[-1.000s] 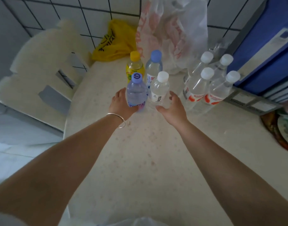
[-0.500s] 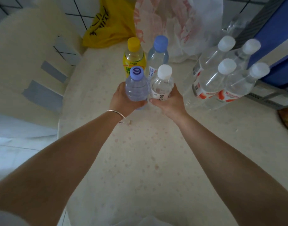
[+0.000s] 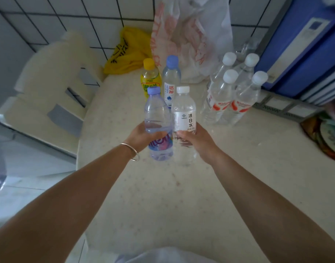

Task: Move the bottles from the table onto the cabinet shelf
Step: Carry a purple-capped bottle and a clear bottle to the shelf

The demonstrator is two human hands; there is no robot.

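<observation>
My left hand (image 3: pixel 142 136) grips a clear bottle with a purple cap (image 3: pixel 157 118) around its middle. My right hand (image 3: pixel 198 141) grips a clear bottle with a white cap and white label (image 3: pixel 184 112). Both bottles are lifted off the cream table (image 3: pixel 162 196) and held side by side, tilted away from me. Behind them on the table stand a yellow-capped yellow bottle (image 3: pixel 150 77) and a blue-capped water bottle (image 3: pixel 171 80). To the right stands a pack of several white-capped bottles with red labels (image 3: pixel 232 92). No cabinet shelf is in view.
A yellow bag (image 3: pixel 124 54) and a white plastic bag (image 3: pixel 189 38) lie at the table's back against the tiled wall. Blue binders (image 3: pixel 303 48) stand at the right. A cream plastic chair (image 3: pixel 49 88) sits left of the table.
Both hands closed on the two front bottles and raised them off the table toward me. The camera view shifted as well.
</observation>
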